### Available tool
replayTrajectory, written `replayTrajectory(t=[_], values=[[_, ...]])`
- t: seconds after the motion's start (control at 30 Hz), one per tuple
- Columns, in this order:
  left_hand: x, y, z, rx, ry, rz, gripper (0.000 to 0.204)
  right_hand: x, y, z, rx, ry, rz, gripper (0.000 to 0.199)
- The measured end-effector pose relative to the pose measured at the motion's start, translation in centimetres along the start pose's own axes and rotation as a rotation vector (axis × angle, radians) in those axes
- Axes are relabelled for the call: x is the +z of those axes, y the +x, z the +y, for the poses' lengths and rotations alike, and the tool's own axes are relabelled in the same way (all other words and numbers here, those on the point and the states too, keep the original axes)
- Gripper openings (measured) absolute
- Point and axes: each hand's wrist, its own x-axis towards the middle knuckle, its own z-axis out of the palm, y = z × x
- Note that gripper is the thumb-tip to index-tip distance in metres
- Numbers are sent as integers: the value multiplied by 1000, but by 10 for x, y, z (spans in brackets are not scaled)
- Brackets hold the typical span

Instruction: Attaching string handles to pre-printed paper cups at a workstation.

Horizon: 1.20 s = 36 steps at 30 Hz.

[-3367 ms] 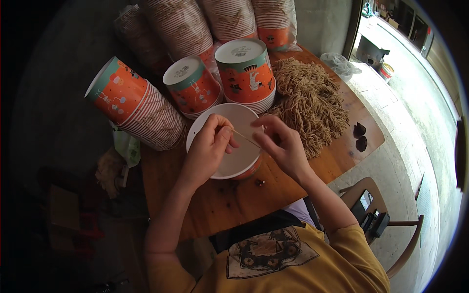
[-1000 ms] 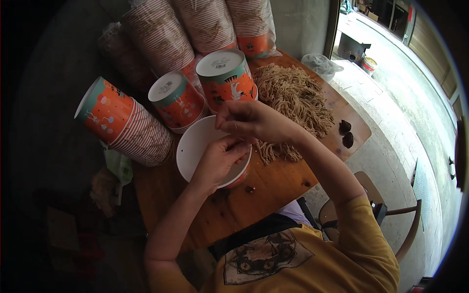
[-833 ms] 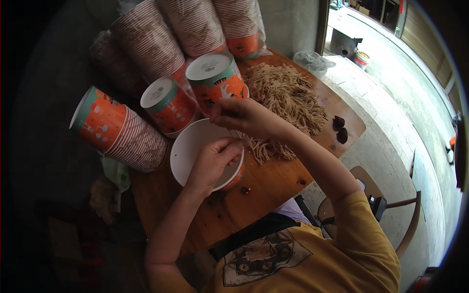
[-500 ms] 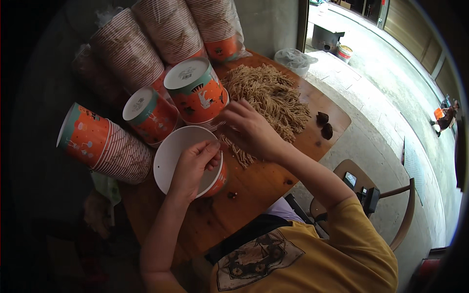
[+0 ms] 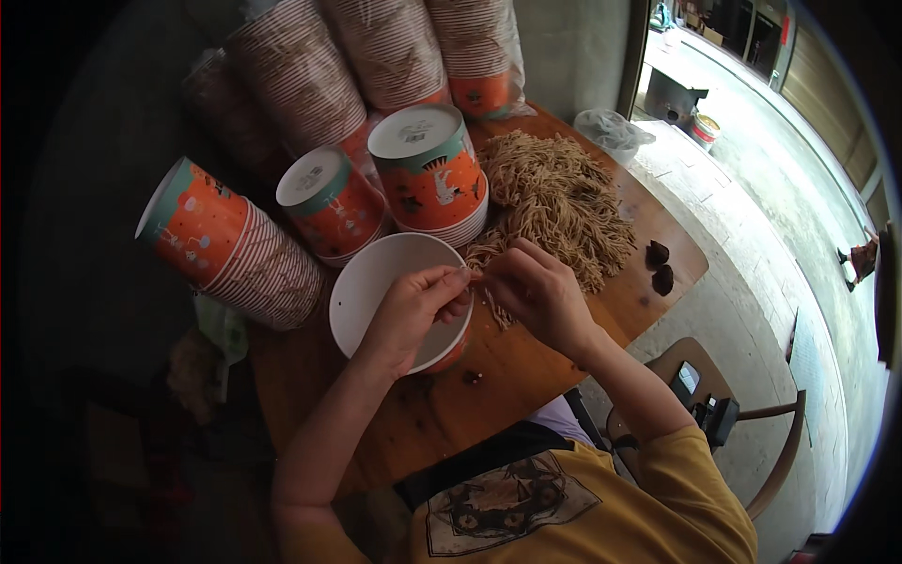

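Note:
A white-lined paper bucket [image 5: 362, 296] with an orange outside stands mouth up on the wooden table, a small dark hole showing in its inner wall. Over its right rim, my left hand [image 5: 420, 305] is closed, thumb and forefinger pinched. Just right of it, my right hand [image 5: 545, 291] is closed too, its fingertips almost meeting the left ones. Whatever thin thing lies between the fingertips is too small to make out. Behind my right hand spreads a heap of tan twisted cords [image 5: 564, 207], some strands reaching toward the bucket.
Upside-down stacks of orange paper buckets [image 5: 427, 188] stand behind; one stack [image 5: 230, 244] leans at left. Bagged stacks [image 5: 296, 80] line the back. Two dark lumps [image 5: 661, 267] lie by the table's right edge. A chair [image 5: 672, 376] holding a phone stands at right.
My right hand has come down from above the cords to my left fingertips and closed. My left hand stays pinched at the bucket's rim. The whole view has shifted a little.

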Motion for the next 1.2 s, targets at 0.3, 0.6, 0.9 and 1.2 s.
replayTrajectory(t=[0.3,0.6,0.9,1.2], values=[[-8,1,6,-98,-139,-111,23,24,-18,-14,107,240,-23,11],[-7,0,3,-53,-128,-153,26,6,10,4,-11,124,-20,17],[-4,-5,8,-49,-66,-113,27,2,19,16,14,210,-239,16],[1,1,-1,190,282,-25,28,3,8,22,384,520,-229,20]])
